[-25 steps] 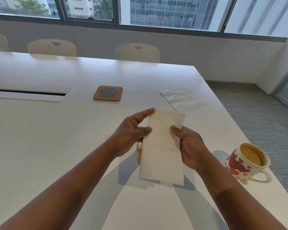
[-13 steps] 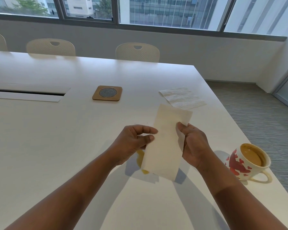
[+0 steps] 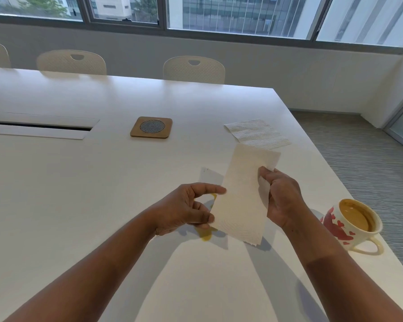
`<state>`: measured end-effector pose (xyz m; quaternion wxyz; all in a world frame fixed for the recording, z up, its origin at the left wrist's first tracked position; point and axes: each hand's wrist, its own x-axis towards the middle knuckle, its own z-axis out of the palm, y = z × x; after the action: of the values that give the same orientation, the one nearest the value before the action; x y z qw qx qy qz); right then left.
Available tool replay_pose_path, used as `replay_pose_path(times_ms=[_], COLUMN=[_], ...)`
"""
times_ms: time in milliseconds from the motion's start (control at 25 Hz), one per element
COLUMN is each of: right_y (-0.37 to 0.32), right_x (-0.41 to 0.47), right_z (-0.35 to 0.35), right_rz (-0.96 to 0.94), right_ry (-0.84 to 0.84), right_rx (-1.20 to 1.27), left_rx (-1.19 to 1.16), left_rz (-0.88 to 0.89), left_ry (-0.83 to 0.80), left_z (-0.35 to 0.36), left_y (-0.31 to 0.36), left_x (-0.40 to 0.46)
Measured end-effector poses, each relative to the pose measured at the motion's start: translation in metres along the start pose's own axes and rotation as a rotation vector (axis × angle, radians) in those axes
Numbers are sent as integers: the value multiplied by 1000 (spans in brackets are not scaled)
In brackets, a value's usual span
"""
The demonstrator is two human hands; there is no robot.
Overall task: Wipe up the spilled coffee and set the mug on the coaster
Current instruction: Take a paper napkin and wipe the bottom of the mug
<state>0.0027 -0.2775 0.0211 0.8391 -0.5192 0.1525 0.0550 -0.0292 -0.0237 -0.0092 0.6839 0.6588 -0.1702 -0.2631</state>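
White table (image 3: 79,194): coaster (image 3: 151,127), napkin (image 3: 257,134), mug (image 3: 351,223), probably coffee spill (image 3: 206,235).

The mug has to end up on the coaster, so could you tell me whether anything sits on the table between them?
Both hands, left hand and right hand, hold a paper towel up roughly between mug and coaster; nothing else blocks that stretch.
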Motion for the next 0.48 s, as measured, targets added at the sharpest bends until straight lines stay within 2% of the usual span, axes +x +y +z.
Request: replay_pose_path(times_ms=[240, 480], right_y=[3, 4], right_x=[3, 1], right_z=[-10, -14], right_rz=[-7, -29], right_ry=[14, 29], right_rx=[36, -1], left_rx=[-26, -4], left_rz=[-5, -47], left_ry=[58, -19], left_z=[4, 2], left_y=[-2, 10], left_x=[2, 3])
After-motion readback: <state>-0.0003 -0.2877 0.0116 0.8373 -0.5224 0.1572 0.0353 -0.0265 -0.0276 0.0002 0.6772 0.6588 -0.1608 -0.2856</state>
